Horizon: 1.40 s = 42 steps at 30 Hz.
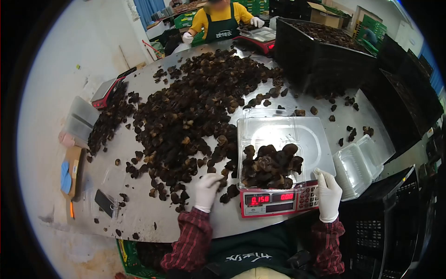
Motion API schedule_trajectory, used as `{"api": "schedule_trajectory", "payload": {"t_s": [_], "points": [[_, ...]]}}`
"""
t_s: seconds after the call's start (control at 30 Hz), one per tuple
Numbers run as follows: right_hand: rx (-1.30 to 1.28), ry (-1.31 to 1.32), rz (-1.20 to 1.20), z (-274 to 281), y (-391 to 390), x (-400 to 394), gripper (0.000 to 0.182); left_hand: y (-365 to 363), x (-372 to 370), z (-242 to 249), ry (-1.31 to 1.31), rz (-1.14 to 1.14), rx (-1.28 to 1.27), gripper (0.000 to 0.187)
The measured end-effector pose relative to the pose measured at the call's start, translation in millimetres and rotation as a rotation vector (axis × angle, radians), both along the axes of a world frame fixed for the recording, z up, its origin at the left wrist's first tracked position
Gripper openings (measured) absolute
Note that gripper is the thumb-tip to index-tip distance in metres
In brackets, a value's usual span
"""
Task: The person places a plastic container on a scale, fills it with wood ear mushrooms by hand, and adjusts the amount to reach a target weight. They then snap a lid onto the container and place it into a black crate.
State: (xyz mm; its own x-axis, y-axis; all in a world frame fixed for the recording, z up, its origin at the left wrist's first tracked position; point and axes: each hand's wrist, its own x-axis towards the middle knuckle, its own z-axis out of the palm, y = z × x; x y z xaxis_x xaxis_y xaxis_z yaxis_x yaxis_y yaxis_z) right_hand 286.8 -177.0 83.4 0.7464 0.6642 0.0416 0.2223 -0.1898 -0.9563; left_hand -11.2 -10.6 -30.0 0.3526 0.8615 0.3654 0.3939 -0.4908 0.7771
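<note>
While the box [298, 180] sits on the scale [320, 139], heaped with dark fungus [272, 167], small changes seem the wisest. Taking the scale as the clock's centre, the pile [186, 111] spreads toward ten o'clock, and the left hand [207, 190] is near eight, fingers curled beside loose pieces; I cannot tell whether it pinches one. At between four and five, the right hand [329, 194] has its fingertips drawn together by the pan's corner, just beside the keypad [308, 198]; whether anything is gripped there is not clear. Since the readout [260, 199] shows 0.158, it would be best to add or remove single pieces, lay them down gently, and read only once both hands are off pan and box. Pieces should lie within the rim, and a resting wrist could brush the keys.
</note>
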Motion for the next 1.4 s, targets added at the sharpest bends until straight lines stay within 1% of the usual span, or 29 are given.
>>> {"api": "schedule_trajectory", "payload": {"t_s": [0.07,0.13,0.17,0.23,0.3,0.33,0.37,0.43,0.47,0.5,0.57,0.6,0.63,0.67,0.7,0.77,0.8,0.83,0.9,0.93,0.97,1.0,1.03,1.1,1.17,1.2,1.23,1.3,1.4], "points": [[-0.003,-0.021,-0.016,-1,-4,2,0.017,12,2,23,-0.165,0.06,-0.034,0.027],[-0.009,-0.041,-0.028,-3,-5,1,0.017,11,19,76,-0.368,0.043,-0.137,0.03],[0.007,-0.055,-0.034,-7,-3,-1,0.016,7,33,106,-0.347,-0.01,-0.058,0.031],[0.03,-0.071,-0.038,-6,1,-6,0.015,6,62,136,-0.25,-0.093,0.166,0.03],[0.05,-0.101,0.018,-1,4,-11,0.015,-2,91,164,-0.08,-0.254,0.23,0.03],[0.052,-0.097,0.042,1,4,-12,0.016,-1,104,158,-0.046,-0.342,0.235,0.033],[0.019,-0.132,0.066,3,3,-12,0.017,0,114,154,0.086,-0.457,0.143,0.037],[0.067,-0.279,0.078,1,3,-15,0.017,2,123,157,0.35,-0.605,0.306,0.042],[0.036,-0.303,0.063,-5,1,-13,0.018,4,121,162,0.349,-0.668,0.221,0.045],[0.038,-0.3,0.05,-6,1,-14,0.017,11,119,167,0.241,-0.69,0.2,0.041],[-0.047,-0.342,0.073,-6,-2,-15,0.022,24,114,165,-0.03,-0.549,0.117,0.037],[-0.043,-0.341,0.067,-4,-1,-15,0.022,35,113,163,0.029,-0.364,0.128,0.034],[-0.157,-0.103,0.141,-1,1,-15,0.027,48,113,157,0.085,-0.175,0.142,0.032],[-0.266,0.134,0.217,3,3,-16,0.033,63,113,143,0.243,-0.058,0.25,0.039],[-0.3,0.218,0.227,9,5,-19,0.04,77,115,125,0.241,-0.055,0.262,0.039],[-0.222,0.418,0.273,9,9,-19,0.042,94,116,102,-0.004,-0.152,-0.371,0.052],[-0.184,0.476,0.274,11,9,-19,0.043,92,115,104,-0.181,-0.196,-0.373,0.061],[-0.16,0.502,0.277,9,9,-20,0.046,87,114,108,-0.365,-0.21,-0.263,0.064],[-0.038,0.575,0.304,10,2,-18,0.051,61,108,124,-0.737,-0.266,-0.28,0.05],[-0.029,0.573,0.294,5,0,-13,0.051,58,89,117,-0.579,-0.34,-0.165,0.04],[0.033,0.722,0.367,-3,-1,-7,0.048,54,66,109,-0.42,-0.41,-0.051,0.033],[0.099,0.871,0.44,-8,-2,-3,0.046,42,57,108,-0.281,-0.397,0.176,0.028],[0.107,0.872,0.429,-4,-3,-4,0.046,29,47,111,-0.142,-0.38,0.404,0.025],[0.14,0.886,0.351,7,-4,-11,0.033,-9,40,116,-0.043,-0.3,0.144,0.025],[0.06,0.798,0.354,3,-1,-14,0.027,-31,40,105,-0.339,-0.217,-0.559,0.033],[-0.03,0.709,0.364,2,0,-15,0.021,-34,39,103,-0.54,-0.273,-0.764,0.041],[-0.027,0.705,0.35,1,1,-16,0.021,-36,41,103,-0.539,-0.287,-0.769,0.041],[-0.027,0.68,0.348,2,0,-16,0.018,-43,46,108,-0.729,-0.289,-0.847,0.04],[-0.064,0.558,0.246,11,3,-29,0.021,-50,52,110,-0.788,-0.269,-0.805,0.04]]}}
